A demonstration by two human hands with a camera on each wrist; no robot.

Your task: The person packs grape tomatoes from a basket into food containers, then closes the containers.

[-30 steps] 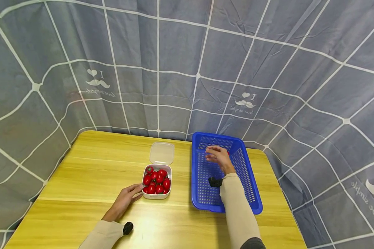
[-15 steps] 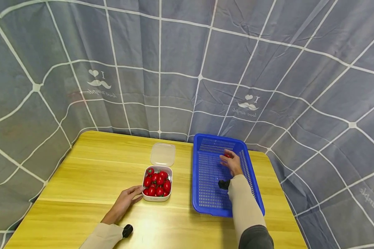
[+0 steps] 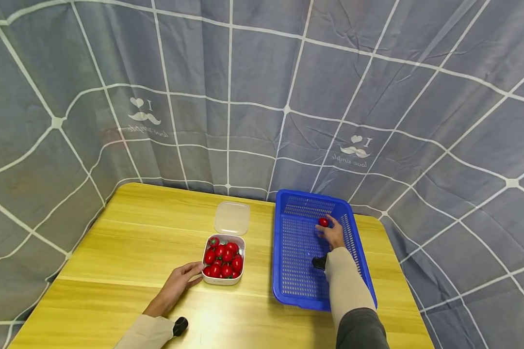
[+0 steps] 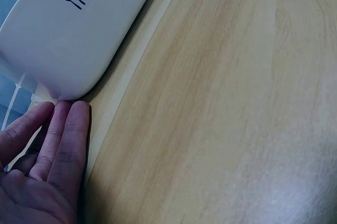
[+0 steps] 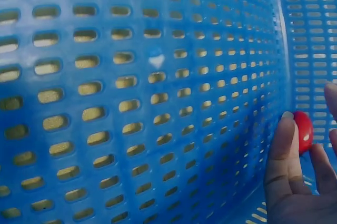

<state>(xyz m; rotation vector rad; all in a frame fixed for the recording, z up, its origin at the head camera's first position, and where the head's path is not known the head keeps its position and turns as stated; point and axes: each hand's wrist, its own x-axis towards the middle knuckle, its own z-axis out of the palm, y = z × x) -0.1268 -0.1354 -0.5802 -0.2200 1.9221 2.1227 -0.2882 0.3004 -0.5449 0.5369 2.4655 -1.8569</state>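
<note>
My left hand (image 3: 180,282) lies at the near left corner of a white plastic box (image 3: 220,280), its straight fingertips touching the wall, as the left wrist view also shows. Red cherry tomatoes (image 3: 220,251) with green stalks fill the box. Inside the blue basket (image 3: 278,252), near its far right corner, lies a single cherry tomato (image 3: 323,222). Around that tomato my right hand (image 3: 334,236) has its fingers spread. In the right wrist view, one finger overlaps the left edge of the tomato (image 5: 304,133), while a gap shows on its right side.
A clear, flat lid (image 3: 232,218) lies behind the white box on the wooden table (image 3: 157,232). The basket has raised, slotted walls. A grey checked curtain (image 3: 253,121) hangs behind and beside the table.
My right hand has moved right and down to the lone tomato in the basket, which now shows between its fingers. My left hand stays against the box. The head view has shifted slightly.
</note>
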